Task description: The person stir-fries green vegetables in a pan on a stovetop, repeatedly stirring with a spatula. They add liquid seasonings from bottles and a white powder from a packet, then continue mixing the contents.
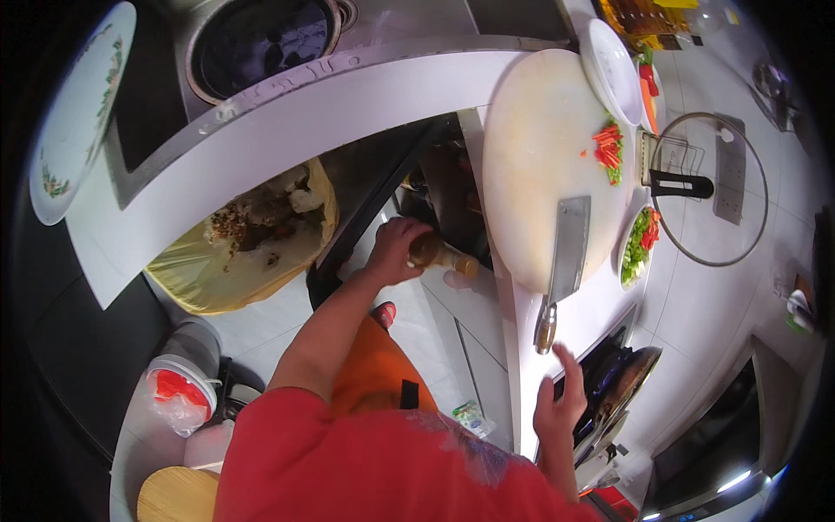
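Note:
My left hand is closed around a small bottle with brown contents and a tan cap, held tilted in front of an open cabinet below the counter. My right hand holds nothing, its fingers apart, just beyond the handle of a cleaver. The cleaver lies with its blade on a round white cutting board and its handle past the board's rim. Cut red pepper strips sit on the board with some green pieces beneath them.
A white bowl leans over the board's far edge. Beside the board are a dish of chopped greens and red pepper and a glass lid. A yellow-lined waste bag hangs below the sink counter. Nearer the stove stands a wok.

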A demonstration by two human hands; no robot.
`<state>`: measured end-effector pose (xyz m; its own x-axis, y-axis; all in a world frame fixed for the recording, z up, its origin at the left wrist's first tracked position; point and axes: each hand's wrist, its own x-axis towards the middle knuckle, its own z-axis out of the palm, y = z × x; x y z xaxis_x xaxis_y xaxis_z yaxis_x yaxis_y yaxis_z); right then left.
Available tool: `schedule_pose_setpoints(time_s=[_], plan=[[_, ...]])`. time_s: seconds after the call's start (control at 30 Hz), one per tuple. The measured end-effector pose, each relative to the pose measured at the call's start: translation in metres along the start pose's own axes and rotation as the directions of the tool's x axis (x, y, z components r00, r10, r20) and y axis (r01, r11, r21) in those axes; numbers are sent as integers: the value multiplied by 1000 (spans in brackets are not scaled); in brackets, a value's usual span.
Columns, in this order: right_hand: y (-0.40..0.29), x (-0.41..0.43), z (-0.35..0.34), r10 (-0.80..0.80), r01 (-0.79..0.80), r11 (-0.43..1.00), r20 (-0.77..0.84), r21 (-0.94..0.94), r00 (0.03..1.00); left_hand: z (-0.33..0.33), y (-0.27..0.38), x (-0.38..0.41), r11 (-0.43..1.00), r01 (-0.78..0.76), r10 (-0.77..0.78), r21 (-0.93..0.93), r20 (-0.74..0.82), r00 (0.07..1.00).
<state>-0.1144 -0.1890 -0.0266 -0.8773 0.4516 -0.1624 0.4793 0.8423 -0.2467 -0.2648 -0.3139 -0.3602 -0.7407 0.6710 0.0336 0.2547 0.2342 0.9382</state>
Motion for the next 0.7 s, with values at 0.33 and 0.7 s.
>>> schedule_pose_setpoints(time_s=[0.33, 0.7], plan=[[7, -29, 0, 219, -238, 966, 169, 101, 961, 62, -28, 95, 991, 55, -59, -118, -29, 998], [17, -44, -6, 182, -196, 974, 120, 115, 976, 111, -55, 130, 643, 145, -262, -752, -38, 964]])
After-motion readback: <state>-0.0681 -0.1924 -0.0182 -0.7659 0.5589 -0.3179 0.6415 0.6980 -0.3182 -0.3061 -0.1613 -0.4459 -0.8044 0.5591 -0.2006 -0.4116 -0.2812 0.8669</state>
